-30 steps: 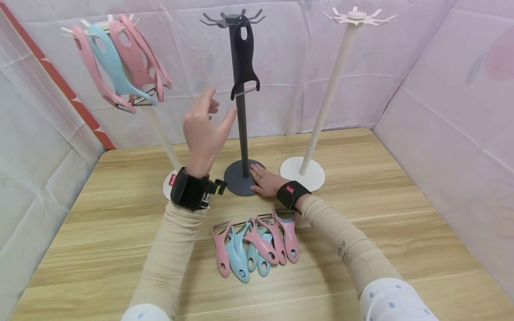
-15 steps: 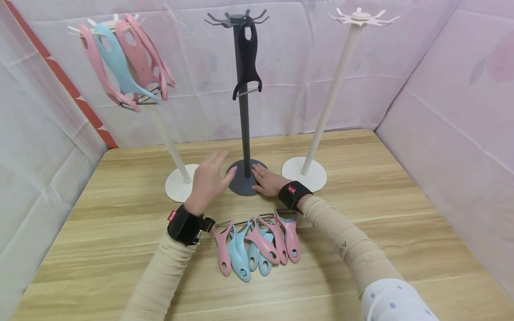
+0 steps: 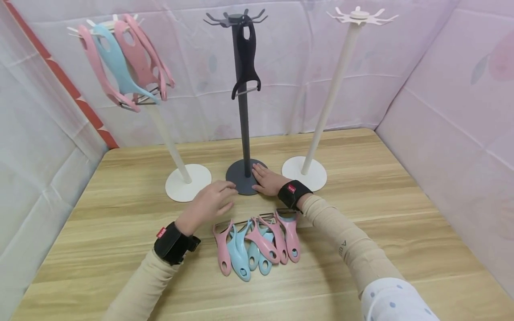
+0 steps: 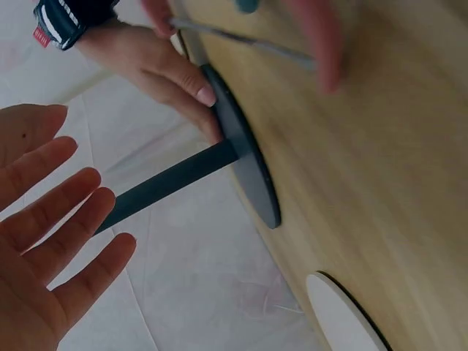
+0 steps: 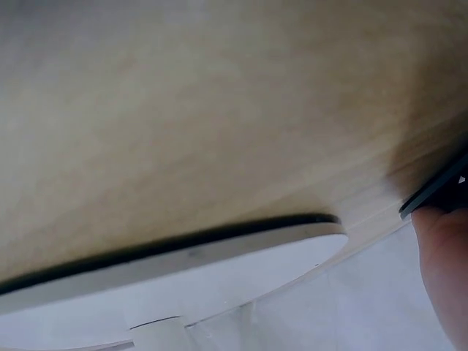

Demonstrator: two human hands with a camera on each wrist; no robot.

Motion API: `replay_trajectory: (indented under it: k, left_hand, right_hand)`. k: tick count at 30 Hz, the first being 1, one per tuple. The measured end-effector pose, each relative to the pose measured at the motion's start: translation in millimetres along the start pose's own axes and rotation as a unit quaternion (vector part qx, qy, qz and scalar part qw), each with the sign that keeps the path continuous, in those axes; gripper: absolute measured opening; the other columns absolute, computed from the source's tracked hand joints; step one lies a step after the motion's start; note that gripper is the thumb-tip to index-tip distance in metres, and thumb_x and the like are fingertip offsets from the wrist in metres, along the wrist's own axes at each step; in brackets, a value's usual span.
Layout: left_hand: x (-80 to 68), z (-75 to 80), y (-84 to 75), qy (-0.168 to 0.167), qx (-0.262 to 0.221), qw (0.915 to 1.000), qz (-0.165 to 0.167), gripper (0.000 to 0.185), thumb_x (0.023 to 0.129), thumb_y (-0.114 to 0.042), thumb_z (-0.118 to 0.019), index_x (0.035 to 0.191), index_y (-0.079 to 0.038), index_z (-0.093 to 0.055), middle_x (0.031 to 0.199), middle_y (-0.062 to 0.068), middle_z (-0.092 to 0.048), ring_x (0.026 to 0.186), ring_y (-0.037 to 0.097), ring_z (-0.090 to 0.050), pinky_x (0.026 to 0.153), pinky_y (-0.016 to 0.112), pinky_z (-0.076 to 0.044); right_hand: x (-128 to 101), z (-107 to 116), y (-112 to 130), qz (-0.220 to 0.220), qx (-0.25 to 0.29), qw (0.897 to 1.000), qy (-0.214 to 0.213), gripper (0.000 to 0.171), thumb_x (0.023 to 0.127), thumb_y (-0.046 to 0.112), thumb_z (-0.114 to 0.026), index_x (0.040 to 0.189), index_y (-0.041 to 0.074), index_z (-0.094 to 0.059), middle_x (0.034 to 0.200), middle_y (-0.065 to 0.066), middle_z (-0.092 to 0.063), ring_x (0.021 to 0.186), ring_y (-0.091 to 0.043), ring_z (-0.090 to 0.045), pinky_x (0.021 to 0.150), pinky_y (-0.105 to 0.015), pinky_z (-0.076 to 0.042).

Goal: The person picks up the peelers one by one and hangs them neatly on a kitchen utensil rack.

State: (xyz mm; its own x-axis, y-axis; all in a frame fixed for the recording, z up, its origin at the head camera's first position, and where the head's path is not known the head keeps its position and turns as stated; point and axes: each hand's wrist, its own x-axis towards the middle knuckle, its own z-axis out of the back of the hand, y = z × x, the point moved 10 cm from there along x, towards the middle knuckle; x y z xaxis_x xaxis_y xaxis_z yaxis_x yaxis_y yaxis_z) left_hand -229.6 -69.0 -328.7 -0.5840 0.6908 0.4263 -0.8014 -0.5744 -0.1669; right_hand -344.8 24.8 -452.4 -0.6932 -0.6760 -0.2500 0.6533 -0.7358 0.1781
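Observation:
My right hand (image 3: 270,179) rests flat on the round base of the dark grey stand (image 3: 244,129), its fingers beside the post. Above the table my left hand (image 3: 209,201) hovers with loosely spread fingers and nothing in it, between that base and a pile of peelers. In the left wrist view the fingers (image 4: 80,241) of this hand are apart. The pile holds several pink and light blue peelers, a pink peeler (image 3: 222,252) at its left end and a blue peeler (image 3: 239,256) beside it. One black peeler (image 3: 246,55) hangs from a hook of the grey stand.
At the left, a white stand (image 3: 170,140) carries several pink and blue peelers (image 3: 116,58). Another white stand (image 3: 332,96) with bare hooks is at the right. Fabric walls (image 3: 449,89) enclose the wooden table (image 3: 381,187) at the back and sides.
My left hand has come down from beside the hanging black peeler to just above the table, near the pile. My right hand has stayed on the grey base.

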Motion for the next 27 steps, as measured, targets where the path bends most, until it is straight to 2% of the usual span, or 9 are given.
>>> replay_trajectory:
  k: [7, 10, 15, 20, 24, 27]
  left_hand:
    - [-25.4, -6.4, -17.6, 0.027, -0.003, 0.9969, -0.074, 0.024, 0.076, -0.012, -0.071, 0.098, -0.003, -0.067, 0.104, 0.013, -0.062, 0.099, 0.027, -0.057, 0.085, 0.038, -0.046]
    - [-31.9, -6.7, -23.4, 0.034, -0.006, 0.9955, -0.088, 0.022, 0.076, -0.011, -0.07, 0.097, -0.005, -0.068, 0.102, 0.011, -0.063, 0.097, 0.024, -0.057, 0.084, 0.037, -0.047]
    - [-39.6, -8.8, -29.4, 0.053, -0.025, 0.9941, -0.091, 0.02, 0.078, -0.007, -0.067, 0.098, -0.009, -0.068, 0.105, 0.009, -0.062, 0.101, 0.023, -0.055, 0.087, 0.036, -0.045]
    - [-47.0, -19.3, -32.2, 0.099, -0.035, 0.99, -0.094, 0.027, 0.075, -0.001, -0.062, 0.1, -0.01, -0.068, 0.113, 0.012, -0.06, 0.111, 0.025, -0.051, 0.096, 0.04, -0.039]
    - [-50.9, -27.4, -30.1, 0.136, -0.021, 0.9874, -0.078, 0.033, 0.074, 0.003, -0.06, 0.103, -0.01, -0.069, 0.117, 0.011, -0.059, 0.114, 0.025, -0.05, 0.099, 0.04, -0.036]
    - [-51.0, -29.1, -29.3, 0.148, -0.02, 0.9868, -0.062, 0.032, 0.076, 0.004, -0.06, 0.103, -0.011, -0.069, 0.116, 0.01, -0.06, 0.113, 0.024, -0.05, 0.098, 0.039, -0.037]
  right_hand:
    - [-1, 2, 4, 0.003, 0.003, 1.0, 0.002, 0.064, 0.098, 0.032, -0.036, 0.141, -0.009, -0.012, 0.148, -0.025, -0.003, 0.137, -0.033, 0.0, 0.11, -0.037, -0.006]
    - [-1, 2, 5, 0.003, -0.001, 1.0, 0.0, 0.064, 0.098, 0.032, -0.036, 0.141, -0.009, -0.012, 0.148, -0.025, -0.004, 0.137, -0.033, 0.0, 0.11, -0.037, -0.007]
    - [-1, 3, 5, 0.005, 0.0, 1.0, -0.005, 0.064, 0.098, 0.032, -0.037, 0.141, -0.009, -0.013, 0.148, -0.025, -0.004, 0.137, -0.033, -0.001, 0.11, -0.037, -0.008]
    - [-1, 2, 5, 0.005, 0.0, 1.0, -0.002, 0.064, 0.098, 0.032, -0.036, 0.141, -0.009, -0.012, 0.148, -0.025, -0.004, 0.137, -0.033, 0.0, 0.11, -0.037, -0.007]
    - [-1, 2, 5, 0.004, 0.0, 1.0, 0.0, 0.063, 0.099, 0.032, -0.036, 0.141, -0.009, -0.012, 0.148, -0.025, -0.003, 0.137, -0.033, 0.0, 0.11, -0.037, -0.007]
    - [-2, 3, 4, 0.0, -0.007, 1.0, 0.004, 0.063, 0.099, 0.032, -0.035, 0.141, -0.008, -0.011, 0.148, -0.024, -0.003, 0.137, -0.032, 0.001, 0.11, -0.036, -0.006]
